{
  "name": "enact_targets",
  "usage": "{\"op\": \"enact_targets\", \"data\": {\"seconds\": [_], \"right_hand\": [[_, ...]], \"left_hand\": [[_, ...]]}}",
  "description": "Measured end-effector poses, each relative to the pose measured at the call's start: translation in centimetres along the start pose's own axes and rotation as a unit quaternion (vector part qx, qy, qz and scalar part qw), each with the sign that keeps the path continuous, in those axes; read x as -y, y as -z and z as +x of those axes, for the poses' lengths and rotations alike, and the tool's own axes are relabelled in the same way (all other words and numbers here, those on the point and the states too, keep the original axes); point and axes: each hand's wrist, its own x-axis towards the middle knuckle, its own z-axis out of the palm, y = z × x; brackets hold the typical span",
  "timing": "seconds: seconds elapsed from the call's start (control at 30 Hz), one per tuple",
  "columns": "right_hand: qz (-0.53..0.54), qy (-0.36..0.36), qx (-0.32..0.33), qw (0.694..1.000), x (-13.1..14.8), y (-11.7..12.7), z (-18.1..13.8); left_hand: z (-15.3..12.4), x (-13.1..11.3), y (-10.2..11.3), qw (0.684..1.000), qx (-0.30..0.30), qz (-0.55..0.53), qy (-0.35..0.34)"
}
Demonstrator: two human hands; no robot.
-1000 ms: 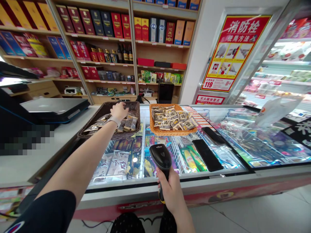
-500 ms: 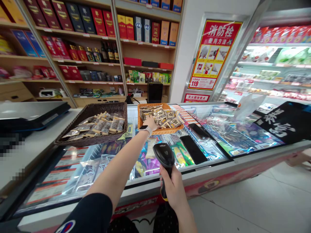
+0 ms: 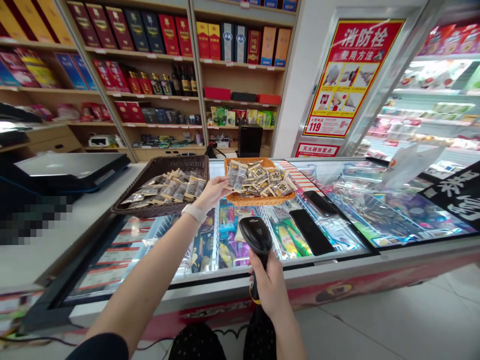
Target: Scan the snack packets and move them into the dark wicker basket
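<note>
My left hand (image 3: 214, 191) is raised over the freezer lid and pinches a small clear snack packet (image 3: 235, 175), lifted just in front of the orange wicker basket (image 3: 258, 200) full of like packets. A white watch band sits on that wrist. My right hand (image 3: 267, 285) grips the handle of a black barcode scanner (image 3: 255, 236), whose head points forward over the near edge of the glass-topped freezer (image 3: 330, 257). A dark wicker basket (image 3: 148, 209) with several flat packets stands left of the orange one.
Two black sliding-lid handles (image 3: 310, 225) lie on the glass right of the scanner. A closed laptop (image 3: 71, 170) rests on the white counter at left. Shelves of boxed goods fill the back wall; a red poster (image 3: 348, 75) and a chilled display cabinet (image 3: 431, 100) stand at right.
My left hand went from the dark basket to the orange basket, then drew back holding a packet. The scanner hand stayed in place.
</note>
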Motion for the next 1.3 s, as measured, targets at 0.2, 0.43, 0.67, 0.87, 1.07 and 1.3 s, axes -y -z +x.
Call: {"op": "enact_targets", "data": {"seconds": [0.2,0.43,0.67,0.87,1.07,1.3], "right_hand": [[0.006,-0.004,0.022,1.0,0.1,-1.4,-0.5],[-0.03,0.012,0.05,0.998,-0.1,-3.0,-1.5],[-0.052,0.005,0.058,0.997,-0.1,-3.8,-1.6],[-0.08,0.008,0.066,0.995,0.0,-3.6,-1.6],[-0.093,0.009,0.064,0.994,0.1,-3.3,-1.6],[-0.085,0.017,0.047,0.995,-0.5,-3.5,-1.6]], "left_hand": [[-6.9,3.2,4.3,0.989,-0.026,-0.147,0.019],[-9.2,6.9,5.3,0.984,-0.062,-0.162,0.037],[-10.0,7.1,5.4,0.989,-0.04,-0.138,0.039],[-10.4,6.9,5.2,0.992,-0.037,-0.109,0.045],[-10.7,6.7,5.0,0.992,-0.037,-0.111,0.054],[-10.6,7.0,5.1,0.994,-0.034,-0.093,0.054]]}}
